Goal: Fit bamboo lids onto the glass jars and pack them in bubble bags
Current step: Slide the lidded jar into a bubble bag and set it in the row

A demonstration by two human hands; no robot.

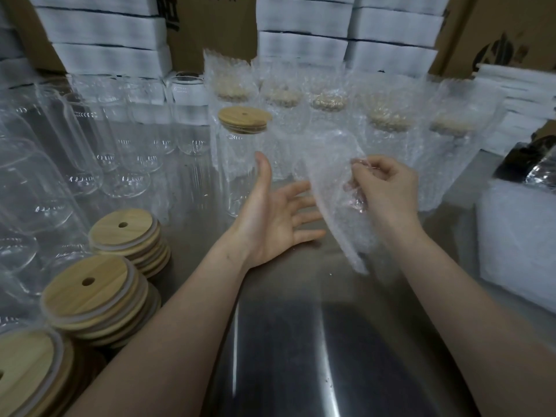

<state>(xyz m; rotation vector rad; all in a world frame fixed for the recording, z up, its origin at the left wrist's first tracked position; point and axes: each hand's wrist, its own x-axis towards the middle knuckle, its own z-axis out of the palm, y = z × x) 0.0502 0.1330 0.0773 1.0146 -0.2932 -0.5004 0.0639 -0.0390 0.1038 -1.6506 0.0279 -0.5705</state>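
My right hand (383, 188) pinches the upper edge of an empty bubble bag (337, 200) that hangs down over the steel table. My left hand (270, 215) is open, palm up, its fingertips next to the bag's left side. Just behind the left hand stands a glass jar (237, 173) with a bamboo lid (244, 119) fitted on top, unbagged. Several lidded jars in bubble bags (388, 133) stand in a row at the back. Bare glass jars (126, 145) without lids crowd the left side.
Stacks of bamboo lids (90, 291) with straw holes sit at the near left. A pile of flat bubble bags (517, 245) lies at the right edge. White foam packs and cardboard boxes (210, 28) wall the back. The steel table (301, 341) lies bare between my forearms.
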